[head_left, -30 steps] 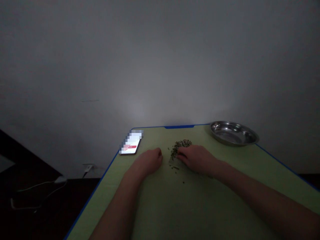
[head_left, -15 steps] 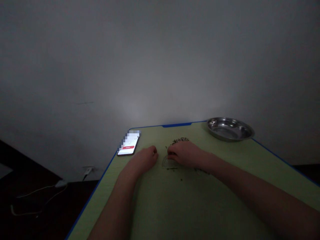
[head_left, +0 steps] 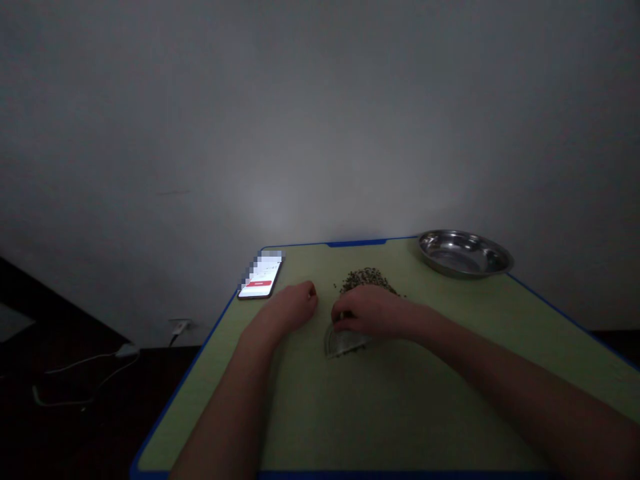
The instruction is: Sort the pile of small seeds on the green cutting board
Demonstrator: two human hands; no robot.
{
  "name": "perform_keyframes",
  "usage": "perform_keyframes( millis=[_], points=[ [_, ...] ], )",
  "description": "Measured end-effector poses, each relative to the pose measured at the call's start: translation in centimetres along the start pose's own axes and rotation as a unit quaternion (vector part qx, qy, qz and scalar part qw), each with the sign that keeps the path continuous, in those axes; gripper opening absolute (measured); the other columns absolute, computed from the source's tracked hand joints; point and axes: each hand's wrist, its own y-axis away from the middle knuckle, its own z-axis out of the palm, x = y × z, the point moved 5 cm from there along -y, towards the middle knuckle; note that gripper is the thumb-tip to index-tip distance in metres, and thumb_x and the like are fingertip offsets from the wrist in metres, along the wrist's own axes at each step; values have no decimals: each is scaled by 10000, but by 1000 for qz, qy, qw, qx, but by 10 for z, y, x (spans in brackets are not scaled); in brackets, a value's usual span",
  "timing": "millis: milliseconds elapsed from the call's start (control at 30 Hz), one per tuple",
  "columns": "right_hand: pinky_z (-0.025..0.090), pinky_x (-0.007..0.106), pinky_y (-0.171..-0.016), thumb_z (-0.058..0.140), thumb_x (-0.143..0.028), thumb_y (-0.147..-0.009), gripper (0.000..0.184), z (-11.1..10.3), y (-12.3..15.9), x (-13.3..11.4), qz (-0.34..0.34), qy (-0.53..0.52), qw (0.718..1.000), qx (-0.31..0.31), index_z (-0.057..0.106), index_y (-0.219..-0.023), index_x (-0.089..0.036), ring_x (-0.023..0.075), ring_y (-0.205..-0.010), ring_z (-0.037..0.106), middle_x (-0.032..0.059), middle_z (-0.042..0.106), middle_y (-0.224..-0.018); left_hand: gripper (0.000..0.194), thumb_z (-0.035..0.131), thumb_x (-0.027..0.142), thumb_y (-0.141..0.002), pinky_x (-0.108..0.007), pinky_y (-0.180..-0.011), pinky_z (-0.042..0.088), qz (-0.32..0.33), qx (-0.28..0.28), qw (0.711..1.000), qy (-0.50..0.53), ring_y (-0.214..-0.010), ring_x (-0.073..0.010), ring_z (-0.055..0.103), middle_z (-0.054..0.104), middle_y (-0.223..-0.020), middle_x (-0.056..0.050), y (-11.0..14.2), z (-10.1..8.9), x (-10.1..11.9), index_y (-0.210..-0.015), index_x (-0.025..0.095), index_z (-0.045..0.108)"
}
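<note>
My right hand [head_left: 373, 310] is closed, thumb and fingertips pinching the top of a clear semicircular protractor [head_left: 341, 344]. The protractor's straight edge faces me, and a few dark grains lie along it. Behind the hand spreads a pile of small dark and pale grains [head_left: 367, 277], partly hidden by the knuckles. To the left, my left hand [head_left: 297, 303] rests on the table in a loose fist, apart from the protractor. Nothing shows in its curled fingers.
A shallow steel bowl [head_left: 463, 255] stands at the table's back right corner. A lit phone [head_left: 260, 280] lies at the back left. The green table [head_left: 400, 413] has a blue edge and stands against a grey wall. A plug and white cable [head_left: 127, 350] are at left.
My right hand has drawn the protractor toward me, and more of the grain pile shows behind it. My left hand stays nearly in place. The view has shifted slightly.
</note>
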Motion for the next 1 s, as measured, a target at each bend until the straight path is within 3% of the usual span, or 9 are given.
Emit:
perform_keyframes(
  millis=[800, 1000],
  points=[
    [425, 236, -741, 583, -319, -830, 178, 2, 36, -22, -32, -77, 996, -37, 708, -919, -229, 154, -798, 637, 7, 715, -868, 313, 355, 314, -821, -318, -708, 432, 2, -18, 1000, 4, -880, -237, 621, 670, -1000, -121, 2, -1, 4, -989, 189, 588],
    [423, 251, -754, 581, -321, -834, 183, 4, 42, -25, -27, -99, 994, -48, 710, -932, -235, 160, -802, 637, 12, 721, -874, 293, 375, 323, -816, -301, -679, 420, 9, 6, 1000, 14, -837, -222, 619, 677, -951, -106, 0, -1, 6, -954, 194, 598]
  ],
)
